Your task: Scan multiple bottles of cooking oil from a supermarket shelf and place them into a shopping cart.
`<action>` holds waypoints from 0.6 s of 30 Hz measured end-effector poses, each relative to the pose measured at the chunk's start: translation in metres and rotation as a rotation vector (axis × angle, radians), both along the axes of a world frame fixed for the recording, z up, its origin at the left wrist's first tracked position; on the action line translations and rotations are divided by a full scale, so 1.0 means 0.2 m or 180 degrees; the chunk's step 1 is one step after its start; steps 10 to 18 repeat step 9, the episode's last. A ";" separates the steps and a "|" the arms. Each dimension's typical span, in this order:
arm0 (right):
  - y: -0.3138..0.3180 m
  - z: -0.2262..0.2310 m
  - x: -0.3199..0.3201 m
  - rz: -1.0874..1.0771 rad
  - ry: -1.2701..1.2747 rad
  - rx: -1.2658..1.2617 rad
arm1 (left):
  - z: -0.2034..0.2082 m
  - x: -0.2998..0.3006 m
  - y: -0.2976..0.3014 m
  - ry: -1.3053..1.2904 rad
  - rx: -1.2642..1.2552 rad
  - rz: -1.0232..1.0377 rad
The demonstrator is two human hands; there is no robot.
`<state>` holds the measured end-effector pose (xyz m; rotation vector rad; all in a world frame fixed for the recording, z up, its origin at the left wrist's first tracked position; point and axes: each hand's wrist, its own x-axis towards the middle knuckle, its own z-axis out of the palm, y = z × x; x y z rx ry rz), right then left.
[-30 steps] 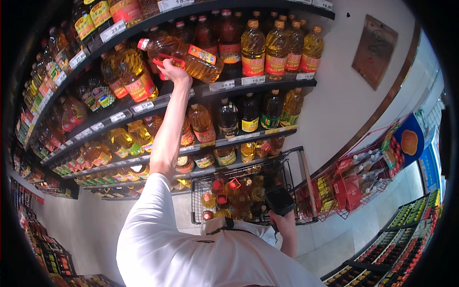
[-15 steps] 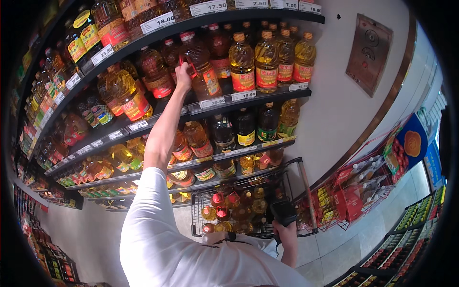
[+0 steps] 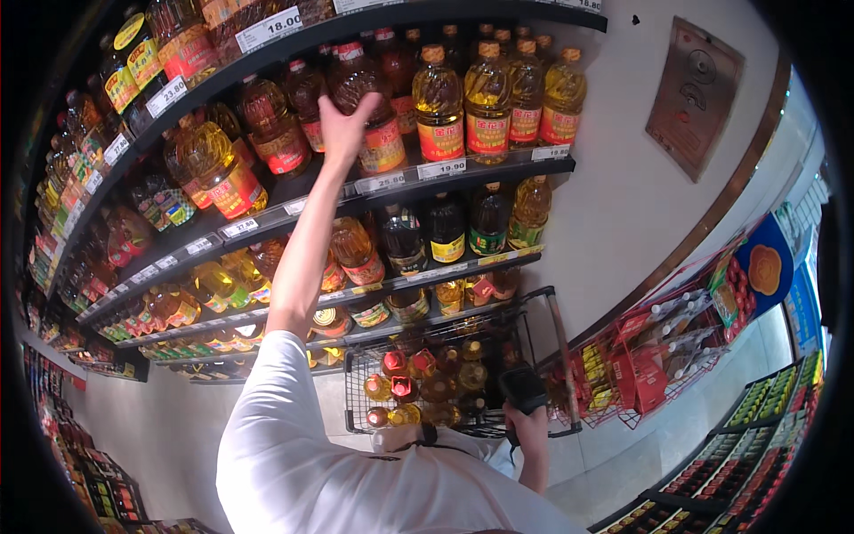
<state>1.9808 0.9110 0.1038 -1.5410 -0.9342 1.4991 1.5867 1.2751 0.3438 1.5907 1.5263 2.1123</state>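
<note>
My left hand (image 3: 344,133) reaches up to a shelf of oil bottles, thumb and fingers spread apart. It lies against the front of a large brown oil bottle (image 3: 382,149) with a red cap and an orange-red label, not closed round it. Clear golden oil bottles (image 3: 488,102) with red labels stand to its right, and a darker brown bottle (image 3: 271,133) to its left. Low at the right, my right hand (image 3: 532,432) is closed on the grip of a black handheld scanner (image 3: 523,389), held over the cart.
A wire shopping cart (image 3: 352,399) with several oil bottles in it stands in front of me, against the lower shelves. To the right are a white wall with a metal plate (image 3: 694,93) and red wire racks (image 3: 636,374) of packets. Bottles fill the lower shelf (image 3: 463,264).
My left hand has let go of the bottle's red handle and opened against its front. The bottle now sits farther back and more upright on the shelf. My right hand still holds the scanner.
</note>
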 end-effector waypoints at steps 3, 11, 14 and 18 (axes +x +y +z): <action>0.04 -0.06 0.03 0.0052 0.0087 0.0003 | 0.00 0.12 0.02 0.0366 -0.0030 0.0815; 0.08 -0.03 0.07 0.0062 0.0371 0.0154 | -0.08 -0.09 0.20 -0.0416 -0.0242 -0.1627; 0.08 -0.03 0.07 0.0062 0.0371 0.0154 | -0.08 -0.09 0.20 -0.0416 -0.0242 -0.1627; 0.08 -0.03 0.07 0.0062 0.0371 0.0154 | -0.08 -0.09 0.20 -0.0416 -0.0242 -0.1627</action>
